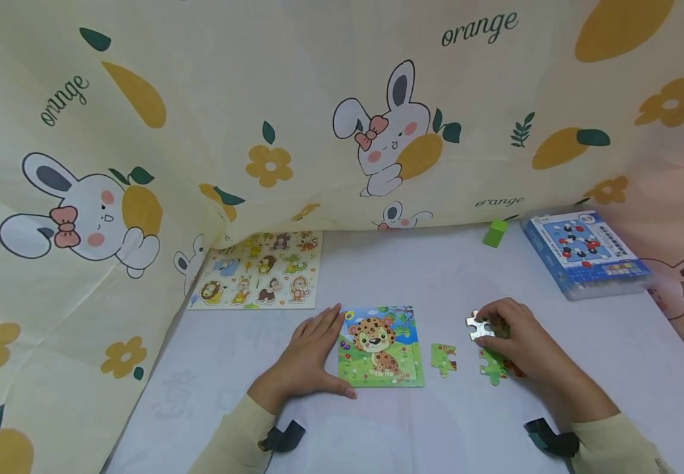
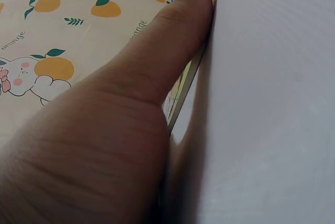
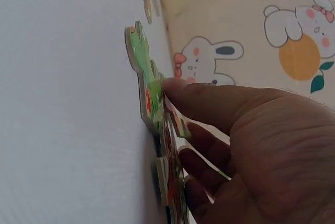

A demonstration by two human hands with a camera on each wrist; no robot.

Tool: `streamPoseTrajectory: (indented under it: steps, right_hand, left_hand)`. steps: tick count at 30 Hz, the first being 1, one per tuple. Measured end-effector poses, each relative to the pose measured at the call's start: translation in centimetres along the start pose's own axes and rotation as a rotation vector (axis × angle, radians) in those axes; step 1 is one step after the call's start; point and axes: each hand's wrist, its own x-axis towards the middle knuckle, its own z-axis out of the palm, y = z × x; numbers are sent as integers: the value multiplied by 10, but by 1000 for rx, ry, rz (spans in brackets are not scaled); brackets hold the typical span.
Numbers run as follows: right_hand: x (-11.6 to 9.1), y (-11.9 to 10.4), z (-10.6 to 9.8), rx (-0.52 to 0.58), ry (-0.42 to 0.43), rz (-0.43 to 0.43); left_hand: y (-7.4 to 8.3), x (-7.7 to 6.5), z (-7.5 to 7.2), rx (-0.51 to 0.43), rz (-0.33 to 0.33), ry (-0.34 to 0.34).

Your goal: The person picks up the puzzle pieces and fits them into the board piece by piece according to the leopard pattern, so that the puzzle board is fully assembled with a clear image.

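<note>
A square leopard-cub puzzle board (image 1: 380, 345) lies on the white table. Along its left edge rest the straight, spread fingers of my left hand (image 1: 306, 362); the thumb (image 2: 172, 30) reaches along the near edge. To the board's right, my right hand (image 1: 513, 336) pinches a jigsaw piece (image 1: 478, 327) between thumb and fingers, its surface shining in the light. Beneath that hand are more pieces, among them a green jigsaw piece (image 1: 492, 368), partly hidden by the fingers. One separate green-and-brown piece (image 1: 443, 359) sits between the board and the right hand.
At the back left lies an animal picture board (image 1: 264, 273), partly under the printed curtain (image 1: 294, 131). A small green block (image 1: 495, 233) stands at the back, with a blue-and-white box (image 1: 587, 253) farther right. Black straps (image 1: 552, 440) hang at both cuffs.
</note>
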Motion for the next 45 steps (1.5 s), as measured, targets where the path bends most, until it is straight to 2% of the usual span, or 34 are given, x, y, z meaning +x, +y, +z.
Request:
streamPoseTrajectory:
  steps: [5, 12, 16, 19, 23, 29, 35, 40, 45]
  right_hand:
    - [0, -5, 1, -17, 66, -10]
    - [-4, -12, 4, 132, 114, 20]
    - [-2, -20, 9, 221, 85, 4]
    - [-1, -27, 17, 310, 50, 0]
    - [0, -36, 31, 377, 15, -21]
    - [3, -50, 50, 376, -47, -33]
    - [7, -63, 71, 419, -103, -44]
    - [11, -71, 86, 410, -130, -65]
    - [15, -80, 97, 403, -122, -86]
  left_hand:
    - [0, 0, 0, 2, -2, -6]
    - [3, -1, -3, 0, -20, -19]
    - [3, -1, -3, 4, -25, -23]
    - [3, 0, -2, 3, -27, -22]
    - [3, 0, -2, -6, -24, -19]
    - [2, 0, -2, -9, -16, -19]
    - [3, 0, -3, -10, -19, -20]
    - [3, -1, -3, -14, -13, -14]
    - [3, -1, -4, -10, -9, -16]
